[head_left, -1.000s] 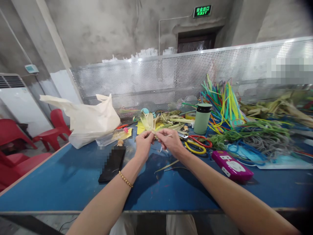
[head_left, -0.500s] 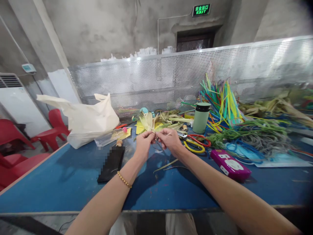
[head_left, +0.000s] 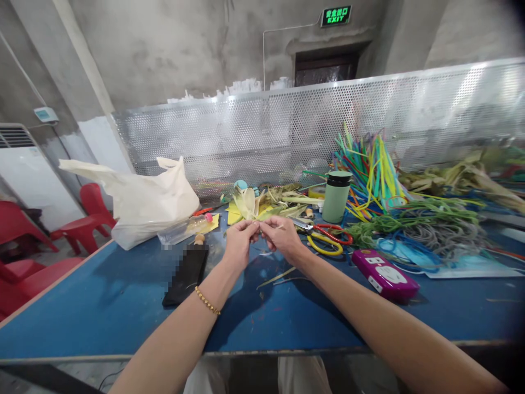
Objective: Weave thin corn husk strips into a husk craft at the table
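Observation:
A pale corn husk [head_left: 247, 203] fans upward from between my fingertips, above the middle of the table. My left hand [head_left: 239, 243] is closed, its thumb and fingers pinching the husk's lower end. Beside it, my right hand [head_left: 284, 238] is also closed in a pinch at that same end, fingertips touching or nearly touching the left ones. The exact spot under the fingers is hidden. Just right of my right hand lie scissors [head_left: 326, 245] with red and yellow handles. Loose husk strips [head_left: 278, 278] rest on the table below my hands.
On the blue table [head_left: 123, 306] are a white plastic bag [head_left: 151, 200], a clear bottle [head_left: 186, 229], a black phone-like item [head_left: 191, 276], a green cup [head_left: 337, 198], a purple box [head_left: 385, 273], tangled cords [head_left: 430, 224] and colourful strips [head_left: 375, 169]. A perforated metal screen [head_left: 229, 137] stands behind.
My hands stay at nearly the same place. My right fingertips have come slightly closer to the left ones at the husk's base. The other things on the table look unmoved.

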Motion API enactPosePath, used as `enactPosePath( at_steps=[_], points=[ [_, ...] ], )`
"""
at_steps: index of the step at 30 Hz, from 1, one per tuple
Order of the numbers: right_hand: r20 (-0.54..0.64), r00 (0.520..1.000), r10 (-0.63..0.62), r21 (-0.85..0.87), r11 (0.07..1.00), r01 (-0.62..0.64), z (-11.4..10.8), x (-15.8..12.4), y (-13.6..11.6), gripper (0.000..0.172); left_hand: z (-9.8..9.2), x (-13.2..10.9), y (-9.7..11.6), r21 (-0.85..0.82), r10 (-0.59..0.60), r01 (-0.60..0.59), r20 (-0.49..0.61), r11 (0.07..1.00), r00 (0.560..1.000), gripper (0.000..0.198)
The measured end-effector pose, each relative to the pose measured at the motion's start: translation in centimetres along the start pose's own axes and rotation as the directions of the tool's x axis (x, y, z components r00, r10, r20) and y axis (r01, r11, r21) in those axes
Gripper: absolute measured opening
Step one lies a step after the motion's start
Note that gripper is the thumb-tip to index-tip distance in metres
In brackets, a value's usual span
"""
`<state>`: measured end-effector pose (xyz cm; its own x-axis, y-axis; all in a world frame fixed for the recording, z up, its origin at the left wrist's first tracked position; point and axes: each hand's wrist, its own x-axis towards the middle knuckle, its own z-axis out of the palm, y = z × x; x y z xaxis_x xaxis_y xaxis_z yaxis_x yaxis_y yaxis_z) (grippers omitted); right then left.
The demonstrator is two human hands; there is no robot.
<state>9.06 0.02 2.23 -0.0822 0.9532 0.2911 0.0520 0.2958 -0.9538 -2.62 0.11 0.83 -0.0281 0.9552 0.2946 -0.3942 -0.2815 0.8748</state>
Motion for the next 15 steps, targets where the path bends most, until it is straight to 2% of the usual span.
enactPosePath(
  at_steps=[6, 9, 10, 13, 15],
  points=[
    [0.082, 0.997, -0.015, 0.012, 1.000, 0.014, -0.5, 0.0, -0.8, 0.029, -0.5, 0.5, 0.9, -0.002, -0.007, 0.007, -0.054, 1.000, 0.999, 0.023],
    [0.132, 0.990, -0.048, -0.035, 0.998, 0.053, -0.9, 0.1, -0.6, 0.034, -0.8, 0.7, 1.3, -0.011, -0.010, 0.009, -0.100, 1.000, 0.995, 0.022],
    [0.158, 0.986, -0.060, -0.061, 0.996, 0.071, -1.0, 0.2, -0.4, 0.033, -0.9, 0.7, 1.4, -0.014, -0.011, 0.009, -0.117, 1.000, 0.993, 0.022],
    [0.196, 0.977, -0.086, -0.121, 0.986, 0.111, -1.0, 0.2, 0.3, 0.012, -1.1, 0.9, 1.6, -0.014, -0.017, 0.015, -0.156, 1.000, 0.988, 0.024],
    [0.164, 0.982, -0.095, -0.118, 0.986, 0.115, -0.9, 0.1, 0.6, 0.017, -1.2, 1.0, 1.6, -0.008, -0.017, 0.016, -0.178, 1.000, 0.984, 0.025]
  ],
)
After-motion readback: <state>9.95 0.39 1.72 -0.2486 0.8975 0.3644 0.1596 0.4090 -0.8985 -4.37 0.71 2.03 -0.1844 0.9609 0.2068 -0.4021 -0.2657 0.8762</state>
